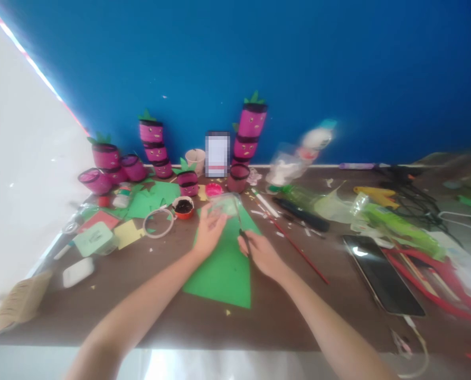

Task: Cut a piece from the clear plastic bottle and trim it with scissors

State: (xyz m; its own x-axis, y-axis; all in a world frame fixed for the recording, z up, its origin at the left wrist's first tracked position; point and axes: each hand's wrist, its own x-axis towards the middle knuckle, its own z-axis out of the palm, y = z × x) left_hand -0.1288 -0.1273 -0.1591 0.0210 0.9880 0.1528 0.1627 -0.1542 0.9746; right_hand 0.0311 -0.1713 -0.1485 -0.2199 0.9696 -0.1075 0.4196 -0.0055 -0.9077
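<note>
Above a green sheet [219,279], my left hand [210,229] grips a clear plastic packet [229,205] by its lower left part. What the packet holds is too blurred to make out. In my right hand [259,252] is a pair of dark-handled scissors [244,236], fingers wrapped round the handles. Their thin blades point up at the packet's right edge; I cannot tell whether they touch it. Just behind the hands stand a pink bottle cap [214,190] and a small cup of black paint [183,207].
Purple cups with faces and green leaves [155,148] are stacked along the blue wall. A phone [384,274] on a cable lies right, near a red paintbrush [304,257] and a black tool [302,214]. At left are a tape ring [158,222] and a white case [78,272].
</note>
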